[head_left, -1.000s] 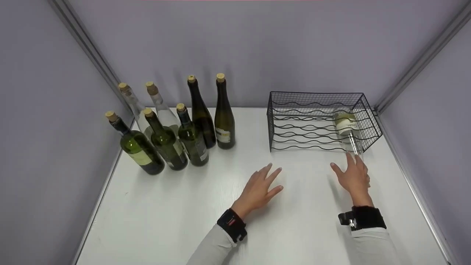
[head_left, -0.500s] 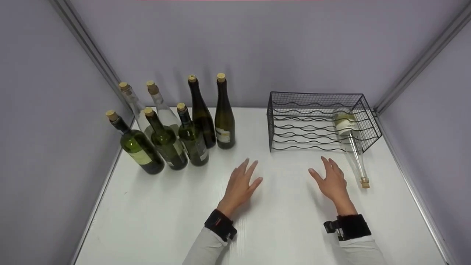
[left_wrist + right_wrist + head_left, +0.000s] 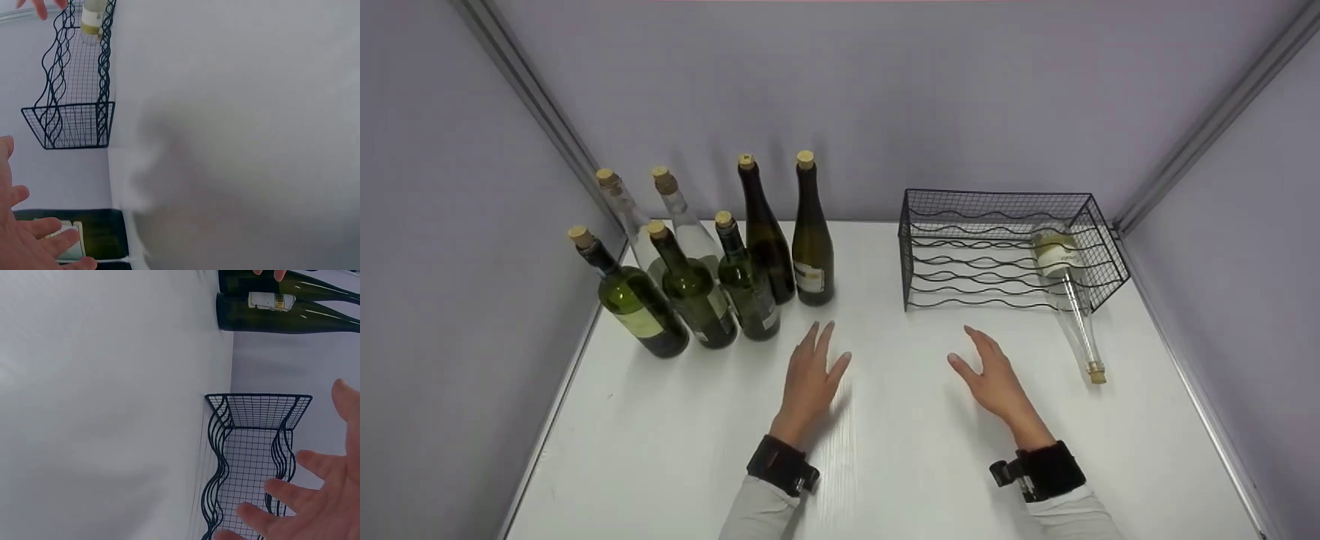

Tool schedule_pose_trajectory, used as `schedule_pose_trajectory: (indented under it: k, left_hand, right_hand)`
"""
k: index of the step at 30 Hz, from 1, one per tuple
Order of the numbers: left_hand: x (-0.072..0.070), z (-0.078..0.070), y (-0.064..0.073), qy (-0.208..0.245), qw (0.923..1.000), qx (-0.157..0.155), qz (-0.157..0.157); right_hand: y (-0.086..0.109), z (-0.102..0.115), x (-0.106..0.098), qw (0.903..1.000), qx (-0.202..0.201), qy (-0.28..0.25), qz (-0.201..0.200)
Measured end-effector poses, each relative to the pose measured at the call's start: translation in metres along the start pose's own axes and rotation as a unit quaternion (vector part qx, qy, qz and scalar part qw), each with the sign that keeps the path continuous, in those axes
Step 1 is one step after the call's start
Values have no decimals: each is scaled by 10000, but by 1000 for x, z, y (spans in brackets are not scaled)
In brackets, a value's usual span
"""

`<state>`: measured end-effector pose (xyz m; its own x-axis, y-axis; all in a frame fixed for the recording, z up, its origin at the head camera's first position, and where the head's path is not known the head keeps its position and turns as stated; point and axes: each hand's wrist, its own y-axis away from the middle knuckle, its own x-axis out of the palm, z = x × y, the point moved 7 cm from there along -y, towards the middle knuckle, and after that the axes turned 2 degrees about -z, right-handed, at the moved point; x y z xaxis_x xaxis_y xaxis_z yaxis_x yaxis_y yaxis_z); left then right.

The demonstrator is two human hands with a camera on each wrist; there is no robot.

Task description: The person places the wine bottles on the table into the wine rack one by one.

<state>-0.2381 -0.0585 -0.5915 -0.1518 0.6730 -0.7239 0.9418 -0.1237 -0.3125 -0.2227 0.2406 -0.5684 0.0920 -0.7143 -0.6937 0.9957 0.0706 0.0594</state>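
Note:
My left hand (image 3: 808, 386) hovers over the white table in front of the standing bottles, fingers spread and holding nothing. To its right, my right hand (image 3: 992, 382) is likewise held with fingers extended, in front of the black wire wine rack (image 3: 906, 255). A clear glass wine bottle (image 3: 1055, 255) lies in the rack's right end, its corked neck sticking out over the front edge. Nearest to the left hand stand a short green bottle (image 3: 750, 292) and a tall dark bottle (image 3: 814, 255), both corked.
At the left stand more corked wine bottles: a green bottle (image 3: 639, 307), another green bottle (image 3: 697, 300), a dark one (image 3: 765, 232) and two clear ones behind, one clear bottle (image 3: 690, 225) nearer the middle. Grey walls (image 3: 855, 90) enclose the back and sides of the table (image 3: 900, 465).
My right hand has moved left, away from the clear bottle's neck, which now shows fully. My left hand has also moved left, closer to the standing bottles.

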Motion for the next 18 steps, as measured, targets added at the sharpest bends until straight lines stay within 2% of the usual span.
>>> schedule_pose_trajectory:
  k: [10,15,18]
  left_hand:
    - [-25,28,0,-35,9950,-627,-774]
    - [-41,41,-1,16,9885,-836,-1264]
    - [-50,49,0,103,9824,-1097,-1512]
  right_hand:
    - [0,14,25,9991,16,-260,346]
    - [-2,22,33,9981,-14,-412,456]
    - [-2,25,36,9977,-2,-480,483]
